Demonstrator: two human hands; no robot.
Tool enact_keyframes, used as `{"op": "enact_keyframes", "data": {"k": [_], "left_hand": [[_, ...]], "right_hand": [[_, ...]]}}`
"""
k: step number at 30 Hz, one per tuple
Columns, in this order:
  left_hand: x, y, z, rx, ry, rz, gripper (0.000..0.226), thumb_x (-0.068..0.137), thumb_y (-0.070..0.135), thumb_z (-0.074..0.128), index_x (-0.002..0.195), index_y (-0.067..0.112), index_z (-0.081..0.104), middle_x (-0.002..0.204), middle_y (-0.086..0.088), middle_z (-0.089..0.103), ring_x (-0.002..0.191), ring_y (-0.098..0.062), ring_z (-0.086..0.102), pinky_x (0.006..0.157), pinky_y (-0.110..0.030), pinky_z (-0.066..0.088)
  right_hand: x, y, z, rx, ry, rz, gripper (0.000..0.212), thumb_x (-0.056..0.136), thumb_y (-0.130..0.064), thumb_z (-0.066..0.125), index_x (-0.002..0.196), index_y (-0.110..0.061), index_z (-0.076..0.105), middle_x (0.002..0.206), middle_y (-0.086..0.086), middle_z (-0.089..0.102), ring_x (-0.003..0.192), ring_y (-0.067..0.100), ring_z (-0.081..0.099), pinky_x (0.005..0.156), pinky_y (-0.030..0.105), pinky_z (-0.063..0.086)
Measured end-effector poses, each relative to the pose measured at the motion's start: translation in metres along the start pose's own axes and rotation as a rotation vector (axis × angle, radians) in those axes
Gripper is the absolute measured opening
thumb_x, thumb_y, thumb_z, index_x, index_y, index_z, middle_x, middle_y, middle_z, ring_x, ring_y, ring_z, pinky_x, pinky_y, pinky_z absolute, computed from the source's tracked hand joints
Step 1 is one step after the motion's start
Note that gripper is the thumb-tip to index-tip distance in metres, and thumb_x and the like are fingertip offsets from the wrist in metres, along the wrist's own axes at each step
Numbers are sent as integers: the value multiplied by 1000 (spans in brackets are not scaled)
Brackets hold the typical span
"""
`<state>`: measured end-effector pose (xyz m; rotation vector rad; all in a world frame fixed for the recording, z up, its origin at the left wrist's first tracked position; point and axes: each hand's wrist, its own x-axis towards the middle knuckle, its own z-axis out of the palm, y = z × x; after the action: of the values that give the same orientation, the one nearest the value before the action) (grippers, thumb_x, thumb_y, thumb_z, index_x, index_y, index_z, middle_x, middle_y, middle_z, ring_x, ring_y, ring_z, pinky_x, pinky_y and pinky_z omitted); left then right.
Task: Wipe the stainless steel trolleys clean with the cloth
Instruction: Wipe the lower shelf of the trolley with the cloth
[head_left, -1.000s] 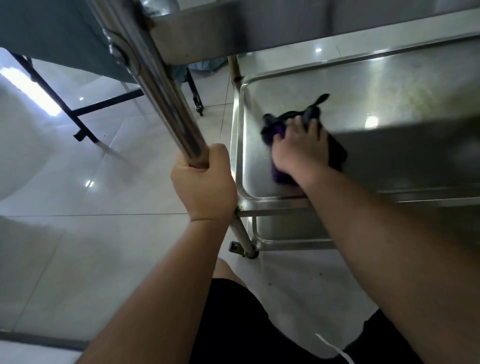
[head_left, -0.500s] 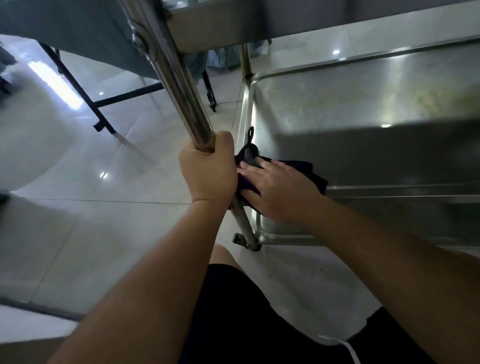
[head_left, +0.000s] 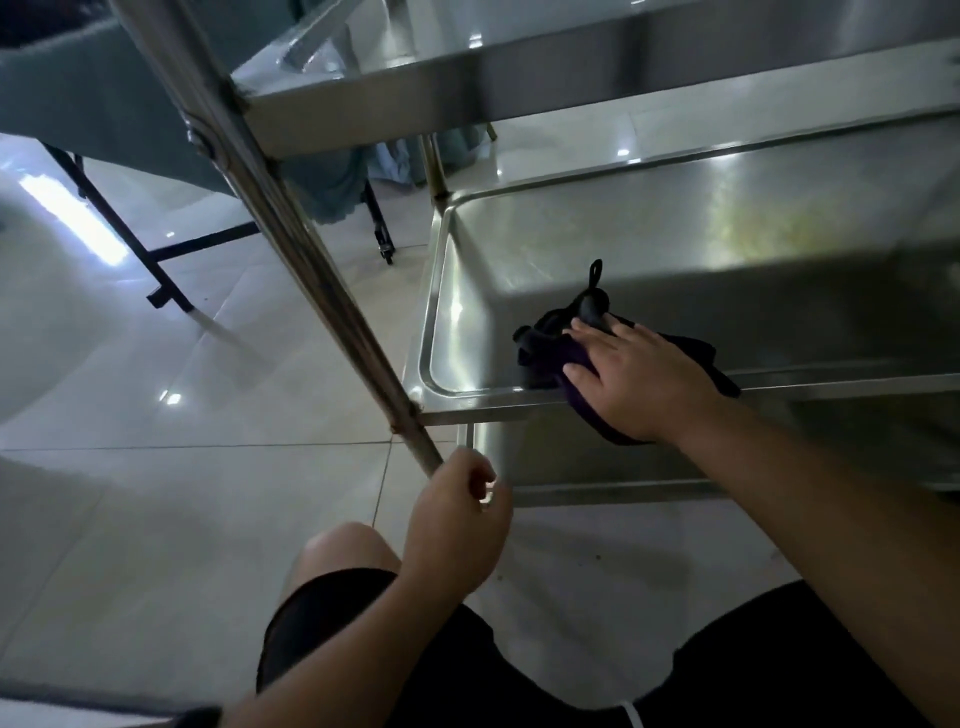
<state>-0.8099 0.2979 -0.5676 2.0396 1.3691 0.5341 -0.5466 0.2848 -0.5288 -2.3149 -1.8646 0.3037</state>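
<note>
The stainless steel trolley's middle shelf fills the right side, under an upper shelf. A dark purple cloth lies bunched over the shelf's front rim near its left corner. My right hand presses flat on the cloth with straight fingers. The trolley's front left leg runs diagonally down. My left hand is curled round the low end of this leg, below the middle shelf. A lower shelf shows partly behind my right wrist.
A black metal frame under a teal cover stands on the glossy tiled floor at the back left. My knee and black shorts sit close to the trolley's front.
My left hand has slid down the leg to below the middle shelf. My right hand has pushed the cloth rightward from the front left corner along the front rim.
</note>
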Motion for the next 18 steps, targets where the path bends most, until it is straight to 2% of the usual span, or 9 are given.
{"op": "enact_keyframes", "data": {"k": [2,5,7,8,9,10,12,15,18], "left_hand": [[14,21,9,88,-52,227,14,94,35,63,90,40,50,83,15,57,80,-5,55,64,-22,44],[56,58,16,158,33,423,9,98,36,58,106,33,54,101,15,53,91,-4,48,80,-29,48],[82,77,23,224,35,395,29,102,44,49,128,31,51,124,11,51,114,-3,43,102,-33,43],[91,84,29,251,-5,357,42,105,48,42,143,29,45,142,6,47,132,-7,38,115,-38,36],[97,89,37,278,-63,305,55,108,52,33,156,26,35,161,0,36,150,-15,28,125,-41,22],[100,93,46,328,-119,256,64,109,56,24,165,23,22,174,-2,19,160,-17,11,130,-40,8],[100,94,61,456,-139,220,72,109,59,10,169,21,8,178,-2,0,162,-17,-7,131,-38,-3],[98,92,69,523,-82,233,73,108,59,6,170,20,10,178,-2,2,163,-17,-6,131,-38,-1],[99,90,65,528,-87,240,73,108,60,7,170,21,9,177,-2,3,162,-16,-5,131,-38,0]], "right_hand": [[-9,29,-7,-3,-8,57,67,105,-61,12,165,-31,19,172,-16,13,160,15,10,128,39,8],[-28,78,-18,-11,23,198,67,106,-60,14,165,-30,18,173,-15,11,160,16,9,127,40,9],[-36,96,-21,-12,44,297,66,106,-59,16,165,-29,19,173,-12,12,160,18,10,128,43,11],[-36,97,-21,-11,48,339,66,106,-58,16,165,-29,19,173,-12,12,160,19,9,128,44,10],[-33,93,-20,-7,47,374,66,105,-57,16,165,-29,19,173,-12,12,160,20,8,128,45,9],[-30,87,-19,8,42,399,66,105,-56,16,165,-30,20,173,-12,11,160,22,8,128,46,8],[-23,70,-15,44,41,363,65,104,-56,16,165,-32,22,173,-14,12,160,25,8,128,48,7],[-23,54,-5,10,51,141,64,103,-57,16,163,-35,26,170,-18,19,159,21,12,127,45,9],[-29,72,-10,9,35,89,66,103,-60,14,162,-36,28,169,-22,22,159,15,14,127,42,10]]}}
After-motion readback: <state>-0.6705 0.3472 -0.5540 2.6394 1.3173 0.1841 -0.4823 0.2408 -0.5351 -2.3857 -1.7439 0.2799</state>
